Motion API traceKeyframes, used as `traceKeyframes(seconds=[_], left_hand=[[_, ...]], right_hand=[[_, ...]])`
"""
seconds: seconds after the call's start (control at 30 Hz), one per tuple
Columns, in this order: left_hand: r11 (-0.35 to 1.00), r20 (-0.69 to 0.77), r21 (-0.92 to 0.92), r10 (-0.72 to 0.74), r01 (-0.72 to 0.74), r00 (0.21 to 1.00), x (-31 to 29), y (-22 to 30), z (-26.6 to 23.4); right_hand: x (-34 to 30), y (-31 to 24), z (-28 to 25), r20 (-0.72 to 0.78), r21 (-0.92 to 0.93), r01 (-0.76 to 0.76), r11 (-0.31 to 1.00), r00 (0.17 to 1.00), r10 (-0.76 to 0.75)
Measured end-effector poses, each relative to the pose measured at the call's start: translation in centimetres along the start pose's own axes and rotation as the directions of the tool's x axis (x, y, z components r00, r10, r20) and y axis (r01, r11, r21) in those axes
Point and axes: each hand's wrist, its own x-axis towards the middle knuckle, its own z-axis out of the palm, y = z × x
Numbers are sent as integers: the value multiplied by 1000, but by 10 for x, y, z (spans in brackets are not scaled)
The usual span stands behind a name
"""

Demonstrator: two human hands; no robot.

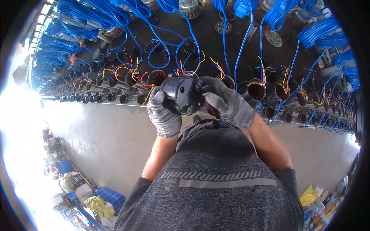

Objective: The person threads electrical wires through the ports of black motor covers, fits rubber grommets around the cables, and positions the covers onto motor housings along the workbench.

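Note:
A black, glossy housing (179, 91) with a round hole and small lugs is held up in front of my chest. My left hand (165, 114), in a grey striped knit glove, grips its left end with the fingers wrapped round. On the other end, my right hand (228, 101), gloved alike, has its fingers curled against the housing; the fingertips are partly hidden. Just behind the housing stand open metal tubes (157, 77) with red, yellow and blue wires coming out. A few thin red wires show under my right hand, and I cannot tell what they join.
A long dark bench (169, 34) runs across in front of me, lined with metal tubes. Coiled blue cables (92, 15) lie along its far side, near round trays of small parts (273, 38). Behind me on the floor are a blue crate (110, 197) and yellow bags (99, 207).

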Motion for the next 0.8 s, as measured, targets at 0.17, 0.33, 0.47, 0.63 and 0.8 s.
traceKeyframes(seconds=[0.17, 0.33, 0.47, 0.63, 0.8], left_hand=[[966, -147, -255, -77, 38, 986, 10, 2, 3], [994, -90, -74, 79, -85, 993, 8, 14, 9], [944, -186, 249, 267, -218, 945, 5, 5, 2], [838, 17, 377, 419, -394, 908, 0, 2, -3], [887, 0, 300, 369, -352, 929, 0, 13, -3]], right_hand=[[-36, 27, -12, 171, -83, 32, 996, 985, -18], [-44, 29, -13, -47, -201, -32, 979, 999, 23], [-43, -1, -14, -16, -806, 179, 564, 946, -323], [-36, -27, -10, 31, -910, 118, 398, 975, -219], [-37, -25, -12, 19, -917, 122, 380, 965, -262]])
